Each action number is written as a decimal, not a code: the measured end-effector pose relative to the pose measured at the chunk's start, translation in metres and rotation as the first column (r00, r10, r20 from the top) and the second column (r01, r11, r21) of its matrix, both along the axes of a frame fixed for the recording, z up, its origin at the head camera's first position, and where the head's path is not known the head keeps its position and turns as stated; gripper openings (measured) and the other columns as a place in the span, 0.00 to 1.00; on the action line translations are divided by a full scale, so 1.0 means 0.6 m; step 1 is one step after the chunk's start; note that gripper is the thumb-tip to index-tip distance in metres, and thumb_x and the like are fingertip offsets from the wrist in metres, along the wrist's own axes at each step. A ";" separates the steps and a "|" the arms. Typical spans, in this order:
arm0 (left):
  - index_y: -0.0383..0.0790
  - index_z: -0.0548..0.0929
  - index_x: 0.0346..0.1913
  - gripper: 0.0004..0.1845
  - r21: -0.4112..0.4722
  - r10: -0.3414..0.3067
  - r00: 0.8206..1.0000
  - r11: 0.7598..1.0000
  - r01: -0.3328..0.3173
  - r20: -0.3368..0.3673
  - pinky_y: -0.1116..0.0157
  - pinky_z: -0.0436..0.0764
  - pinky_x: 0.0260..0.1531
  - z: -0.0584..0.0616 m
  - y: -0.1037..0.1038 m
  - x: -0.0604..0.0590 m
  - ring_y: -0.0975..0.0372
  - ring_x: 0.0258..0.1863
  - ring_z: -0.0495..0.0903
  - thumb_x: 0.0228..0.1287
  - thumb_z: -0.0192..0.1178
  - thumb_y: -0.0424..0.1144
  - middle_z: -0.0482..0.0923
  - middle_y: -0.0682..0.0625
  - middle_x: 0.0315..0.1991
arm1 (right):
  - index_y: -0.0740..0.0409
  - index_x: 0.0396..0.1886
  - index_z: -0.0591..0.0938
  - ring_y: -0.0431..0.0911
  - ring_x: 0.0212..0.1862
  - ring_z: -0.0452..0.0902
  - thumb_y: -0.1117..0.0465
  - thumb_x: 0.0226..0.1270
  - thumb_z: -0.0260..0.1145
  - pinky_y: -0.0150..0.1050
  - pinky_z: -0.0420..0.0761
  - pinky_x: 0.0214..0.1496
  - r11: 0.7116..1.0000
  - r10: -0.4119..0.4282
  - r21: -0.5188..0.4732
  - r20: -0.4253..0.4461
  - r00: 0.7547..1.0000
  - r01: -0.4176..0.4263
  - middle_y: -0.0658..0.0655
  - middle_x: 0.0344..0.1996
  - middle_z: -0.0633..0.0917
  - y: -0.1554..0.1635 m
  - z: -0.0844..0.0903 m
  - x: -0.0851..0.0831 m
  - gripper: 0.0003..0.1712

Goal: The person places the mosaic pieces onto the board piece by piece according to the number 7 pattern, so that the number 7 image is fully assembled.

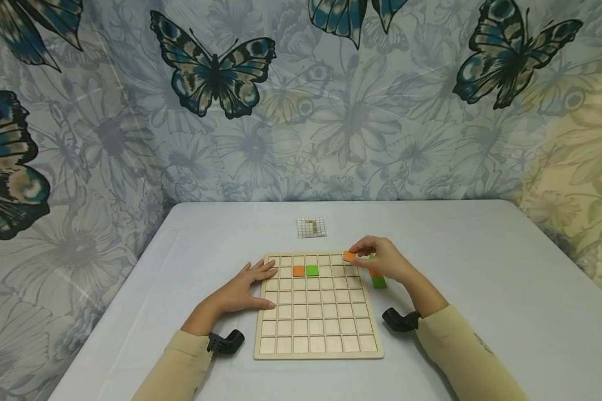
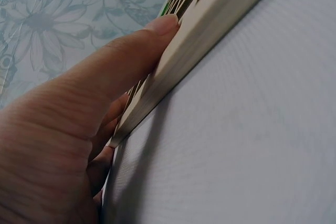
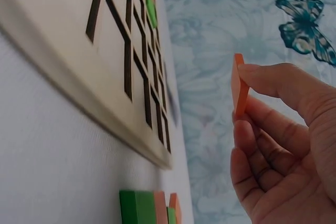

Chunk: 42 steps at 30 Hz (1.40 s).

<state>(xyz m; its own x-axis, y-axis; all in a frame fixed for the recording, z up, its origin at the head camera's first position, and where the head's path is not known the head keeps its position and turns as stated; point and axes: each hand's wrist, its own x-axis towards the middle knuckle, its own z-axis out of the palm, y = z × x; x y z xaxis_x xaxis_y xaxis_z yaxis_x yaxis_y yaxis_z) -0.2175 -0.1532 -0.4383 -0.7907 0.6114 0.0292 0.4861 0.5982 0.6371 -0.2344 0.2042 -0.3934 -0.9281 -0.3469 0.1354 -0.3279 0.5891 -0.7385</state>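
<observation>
A wooden grid board [image 1: 318, 355] lies on the table, with an orange square tile [image 1: 299, 270] and a green square tile [image 1: 312, 270] side by side in its second row from the back. My left hand [image 1: 241, 287] rests along the board's left edge with fingers spread; its thumb [image 2: 163, 24] lies on the rim in the left wrist view. Over the board's back right corner, my right hand [image 1: 385, 259] pinches another orange tile [image 3: 240, 85] between thumb and fingers. The right wrist view shows that tile held up on edge, above the board's surface.
Just right of the board, partly under my right hand, sits a row of green [image 1: 379, 282] and orange tiles [image 1: 375, 273]. A small card with a coloured grid pattern [image 1: 311, 227] lies behind the board. A butterfly-patterned cloth [image 1: 331, 139] hangs behind the white table [image 1: 481, 250].
</observation>
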 end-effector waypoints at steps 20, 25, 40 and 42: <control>0.43 0.64 0.67 0.46 0.004 -0.002 1.000 1.000 0.002 0.011 0.49 0.34 0.70 0.004 0.001 0.001 0.52 0.72 0.42 0.45 0.68 0.57 0.52 0.50 0.71 | 0.59 0.41 0.83 0.47 0.42 0.76 0.57 0.53 0.70 0.38 0.77 0.45 0.997 0.057 -0.050 0.058 0.997 -0.054 0.56 0.40 0.82 -0.057 -0.001 -0.015 0.15; 0.42 0.64 0.67 0.46 0.011 -0.005 1.000 1.000 0.005 0.010 0.49 0.34 0.70 0.005 0.000 0.002 0.52 0.72 0.42 0.46 0.68 0.57 0.52 0.49 0.71 | 0.60 0.40 0.83 0.47 0.41 0.77 0.60 0.54 0.70 0.40 0.79 0.46 0.993 0.099 -0.074 0.061 0.993 -0.094 0.58 0.40 0.82 -0.069 -0.002 -0.020 0.14; 0.42 0.64 0.67 0.45 0.018 -0.008 1.000 1.000 0.008 0.012 0.49 0.35 0.70 0.007 0.000 0.003 0.52 0.72 0.43 0.46 0.68 0.56 0.52 0.48 0.71 | 0.62 0.40 0.82 0.46 0.40 0.76 0.62 0.54 0.69 0.38 0.79 0.46 0.990 0.135 -0.058 0.056 0.989 -0.132 0.59 0.40 0.82 -0.082 -0.015 -0.025 0.13; 0.42 0.64 0.67 0.45 0.016 -0.008 1.000 1.000 0.008 0.014 0.49 0.34 0.70 0.007 0.000 0.003 0.52 0.72 0.42 0.46 0.68 0.56 0.52 0.48 0.71 | 0.63 0.40 0.82 0.45 0.39 0.76 0.63 0.55 0.69 0.37 0.79 0.44 0.985 0.164 -0.058 0.062 0.984 -0.161 0.59 0.40 0.82 -0.082 -0.018 -0.026 0.13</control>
<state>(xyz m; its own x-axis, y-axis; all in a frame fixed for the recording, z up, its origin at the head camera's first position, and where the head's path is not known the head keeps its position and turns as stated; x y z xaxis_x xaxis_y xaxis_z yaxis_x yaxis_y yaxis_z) -0.2156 -0.1530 -0.4343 -0.7863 0.6172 0.0280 0.4818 0.5842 0.6531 -0.2499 0.1550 -0.4041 -0.8675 -0.4878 0.0976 -0.3656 0.4921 -0.7901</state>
